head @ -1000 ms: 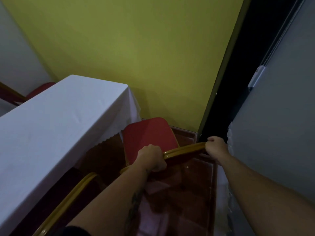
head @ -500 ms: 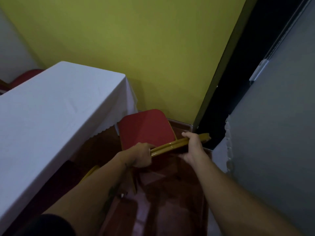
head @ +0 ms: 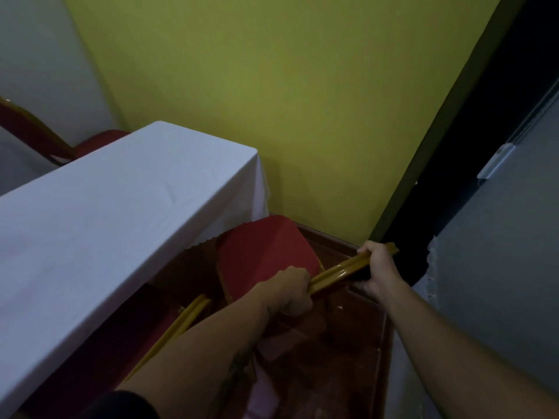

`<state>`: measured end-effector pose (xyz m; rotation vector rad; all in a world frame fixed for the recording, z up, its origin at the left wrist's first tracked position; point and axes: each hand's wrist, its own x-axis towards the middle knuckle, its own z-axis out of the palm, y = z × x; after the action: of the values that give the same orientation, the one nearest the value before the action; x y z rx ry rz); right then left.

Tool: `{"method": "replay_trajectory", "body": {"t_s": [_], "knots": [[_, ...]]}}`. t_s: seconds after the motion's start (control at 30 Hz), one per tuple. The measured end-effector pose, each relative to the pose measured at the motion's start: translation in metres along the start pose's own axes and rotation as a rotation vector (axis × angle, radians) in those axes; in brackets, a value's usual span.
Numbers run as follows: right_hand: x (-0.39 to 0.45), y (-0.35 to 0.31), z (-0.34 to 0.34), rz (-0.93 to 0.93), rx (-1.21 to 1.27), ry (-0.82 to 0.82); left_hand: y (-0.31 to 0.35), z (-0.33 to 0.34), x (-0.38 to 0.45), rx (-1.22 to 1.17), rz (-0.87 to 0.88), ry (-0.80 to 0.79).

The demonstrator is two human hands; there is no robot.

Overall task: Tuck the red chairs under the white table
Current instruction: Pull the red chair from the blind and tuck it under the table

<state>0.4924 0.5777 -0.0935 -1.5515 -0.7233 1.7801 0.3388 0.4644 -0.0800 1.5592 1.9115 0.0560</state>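
Both hands are closed around the gold top rail (head: 338, 272) of the chair (head: 263, 252) — left hand (head: 292, 293) at its near end, right hand (head: 376, 270) at the far end. The red seat sits at the table (head: 106, 213) corner, its front edge just under the cloth hem. Push evenly with both hands, square to the table edge, so the legs — probably hidden below — don't snag the cloth.
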Motion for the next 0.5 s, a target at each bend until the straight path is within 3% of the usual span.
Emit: {"method": "replay_trajectory", "body": {"t_s": [0.5], "knots": [[0.061,-0.046,0.051,0.073,-0.258,-0.293,0.010,-0.011,0.027,-0.247,-0.282,0.090]]}}
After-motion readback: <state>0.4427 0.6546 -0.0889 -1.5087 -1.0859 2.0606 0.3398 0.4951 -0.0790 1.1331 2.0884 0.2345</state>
